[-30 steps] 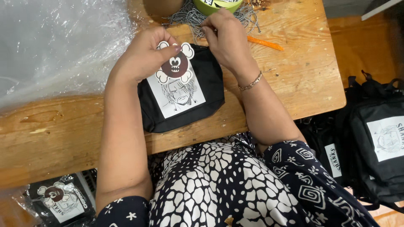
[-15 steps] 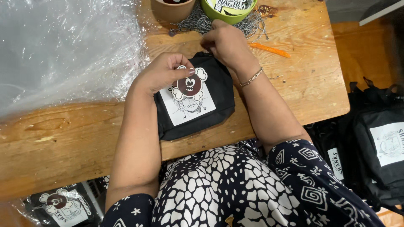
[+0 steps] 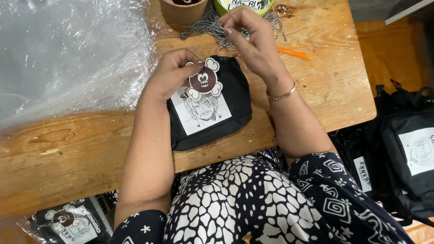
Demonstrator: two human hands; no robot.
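Black fabric pouch [image 3: 226,115] with a white printed portrait panel is lying on the wooden table [image 3: 334,86] just in front of us, its lower edge hanging slightly over the table's near rim. We are pinching a brown-and-white skull-and-bones cardboard tag [image 3: 205,82] with our left hand [image 3: 174,74], thumb and fingers closed on its upper left edge, and holding it over the pouch's top half. Our right hand [image 3: 251,38] is hovering just above the pouch's upper edge, fingertips drawn together on a thin silver ball chain [image 3: 221,50] that is trailing toward the pile of chains [image 3: 203,29] behind. That pile is lying against a brown paper cup [image 3: 183,11] and a green bowl [image 3: 266,7] at the table's far edge. An orange stick [image 3: 294,53] is resting on the wood to the right of our wrist. Crinkled clear plastic sheeting [image 3: 68,54] is covering the table's left part. More black pouches [image 3: 416,153] are sitting on the floor at our right, and a wrapped one [image 3: 70,221] at lower left
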